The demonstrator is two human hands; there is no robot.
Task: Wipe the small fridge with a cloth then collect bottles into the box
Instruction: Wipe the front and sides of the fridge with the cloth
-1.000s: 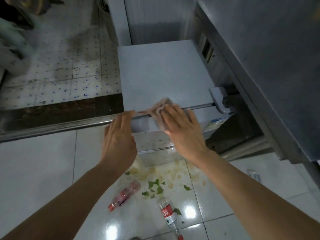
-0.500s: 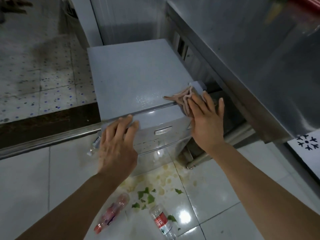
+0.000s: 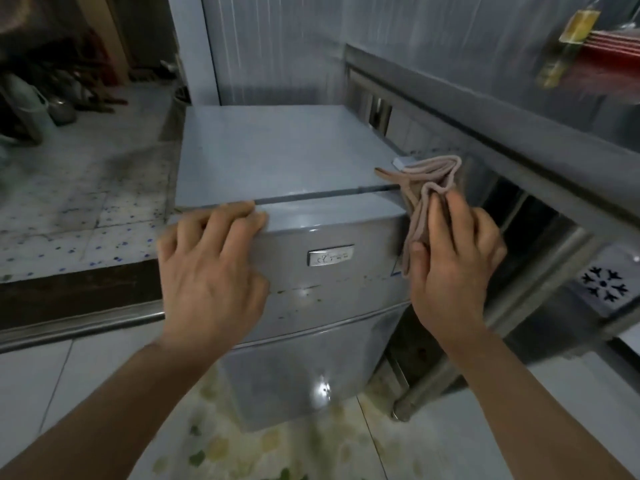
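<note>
Careful: your right hand (image 3: 450, 258) pinches the cloth (image 3: 424, 188) at the small fridge's (image 3: 277, 161) 3 o'clock corner, left hand (image 3: 211, 268) flat, bracing; the cloth could snag there.

— Inspector: You have a pale grey-blue fridge (image 3: 277, 157), a beige-pink cloth (image 3: 420, 188).
— Operator: Floors?
— Inspector: White glossy tiles (image 3: 104, 368) by you; beyond them, white floor (image 3: 69, 216) with blue speckles. Table (image 3: 485, 109) is steel grey.

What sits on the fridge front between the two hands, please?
In the head view, a small metal badge sits on the fridge door between the left hand and the right hand; otherwise bare door, with a few dark specks.
</note>
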